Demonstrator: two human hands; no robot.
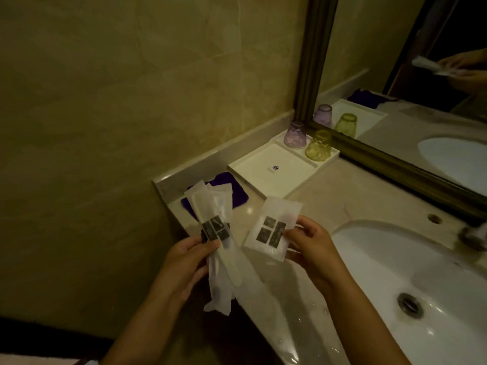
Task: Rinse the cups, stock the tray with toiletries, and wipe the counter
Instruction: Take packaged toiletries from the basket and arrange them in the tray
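Two hands were up front over the counter edge, each busy with wrapped toiletries. Left hand (191, 256) had its fingers and thumb curled around a bunch of long sachets (214, 233) (looked like toothbrush-type packets, at least two or three stacked, hard to count exactly), and the right hand (307, 242) was pinching a shorter square sachet (274, 229) by its right edge between thumb and fingertips. Just right of that was the white sink (421, 272) with water drops on the counter (329, 204) near its rim, so I'd have kept the packets off that wet patch. Behind the long packets a dark blue cloth (237, 192) lay on the counter near the wall, presumably for the wipe-down later. Further back sat the white tray (263, 180), its big compartment bare except for a small printed mark, and the narrow back section held a purple cup (295, 135) and a yellow cup (318, 146), both upside down. My take: cups looked done, stocking was the step in hand. To do it neatly, I'd have set the square one down flat first, logo up, then laid the long ones side by side, parallel to the tray's edge rather than dumping the lot.
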